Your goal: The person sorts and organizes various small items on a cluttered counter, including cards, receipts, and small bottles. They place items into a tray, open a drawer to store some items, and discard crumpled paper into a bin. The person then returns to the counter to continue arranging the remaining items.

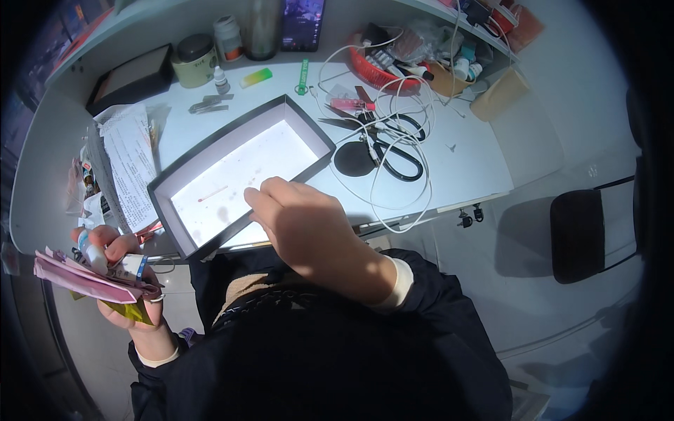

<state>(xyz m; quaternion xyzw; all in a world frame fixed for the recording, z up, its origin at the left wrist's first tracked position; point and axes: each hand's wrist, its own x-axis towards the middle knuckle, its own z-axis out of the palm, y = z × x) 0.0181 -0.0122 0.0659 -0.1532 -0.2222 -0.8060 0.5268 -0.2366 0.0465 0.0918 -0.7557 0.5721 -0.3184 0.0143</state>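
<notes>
My left hand (113, 310), off the table's left front corner, is closed around a bundle. In it are a folded pink packet (89, 279), a small white bottle (92, 252), a white piece with a blue edge (130, 267) and yellow film (129, 311). Over the near wall of a shallow black-rimmed box (239, 118) is my right hand (310, 231). Its fingers are bunched, and whether something small sits between them is hidden. A thin reddish stick (213, 193), like a match, lies on the box's white bottom with some dark specks.
Right of the box, black-handled scissors (400, 160) lie tangled in a white cable (429, 194), beside a round black pad (354, 159). A red basket (363, 68) of small items, a jar (195, 60) and a phone (301, 26) stand behind. Printed papers (129, 168) lie left.
</notes>
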